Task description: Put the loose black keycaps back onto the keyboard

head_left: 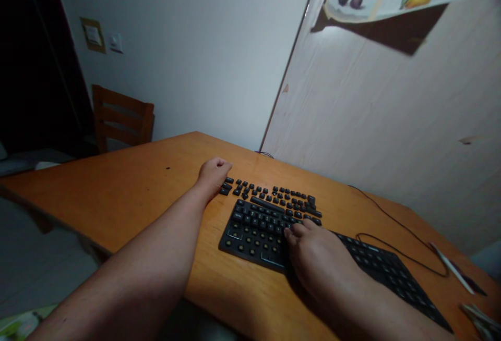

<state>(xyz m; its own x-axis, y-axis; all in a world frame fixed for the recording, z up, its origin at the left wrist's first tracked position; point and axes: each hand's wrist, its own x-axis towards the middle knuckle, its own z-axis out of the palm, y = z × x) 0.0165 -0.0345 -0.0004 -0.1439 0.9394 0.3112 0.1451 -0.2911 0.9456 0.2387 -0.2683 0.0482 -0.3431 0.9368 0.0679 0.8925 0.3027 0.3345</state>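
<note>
Narrow is the grip of the right hand (321,252), with its fingertips down on the black keyboard (250,250); I cannot tell if it holds a key. The left hand (213,174) has its fingers curled in, next to the loose keys (270,195), and I cannot tell if something is inside. The keyboard lies on the wooden tabletop (152,195), and its near left part has bare spots with no keys. A thin black cord (391,216) bends behind it.

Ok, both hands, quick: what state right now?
Left hand: curled beside the loose keycaps; any grip can't be told.
Right hand: fingers bent over the keyboard; any grip hidden.
</note>
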